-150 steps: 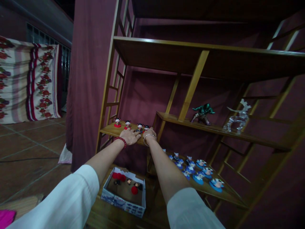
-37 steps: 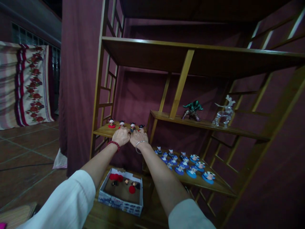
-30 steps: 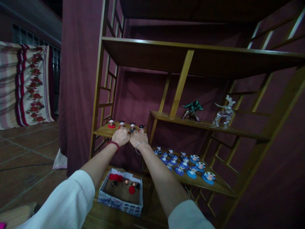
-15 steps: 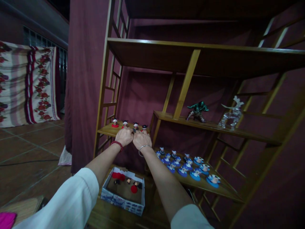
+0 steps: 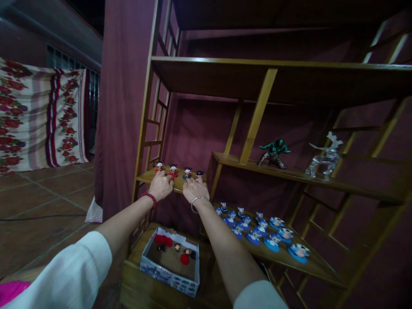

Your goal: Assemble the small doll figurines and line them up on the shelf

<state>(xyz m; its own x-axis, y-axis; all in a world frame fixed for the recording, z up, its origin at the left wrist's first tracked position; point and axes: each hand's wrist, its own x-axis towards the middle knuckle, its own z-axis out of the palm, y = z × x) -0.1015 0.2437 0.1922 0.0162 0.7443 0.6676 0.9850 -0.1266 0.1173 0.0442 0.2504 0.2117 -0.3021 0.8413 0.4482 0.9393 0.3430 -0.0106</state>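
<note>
Several small black-haired doll figurines stand in a row on the left wooden shelf (image 5: 148, 175). My left hand (image 5: 162, 186) is at the shelf's front edge, fingers stretched toward the leftmost doll figurine (image 5: 159, 165) and the doll figurine on a red base (image 5: 173, 168). I cannot tell whether the fingertips touch either base. To its right, my right hand (image 5: 197, 189) reaches with fingers apart below the doll figurine on a dark base (image 5: 187, 172) and the rightmost doll figurine (image 5: 200, 174), whose lower part the fingers hide. Neither hand visibly holds anything.
Below stands an open cardboard box (image 5: 170, 280) with more figurine pieces and red discs. Blue-based figurines (image 5: 272, 242) fill the lower right shelf. Higher up are a green figure (image 5: 276, 151) and a clear deer ornament (image 5: 325, 158). A wooden post (image 5: 259, 118) divides the shelves.
My hands, together at the shelf edge before, have moved apart, the left one leftward. More of the row of figurines now shows. The view has shifted slightly.
</note>
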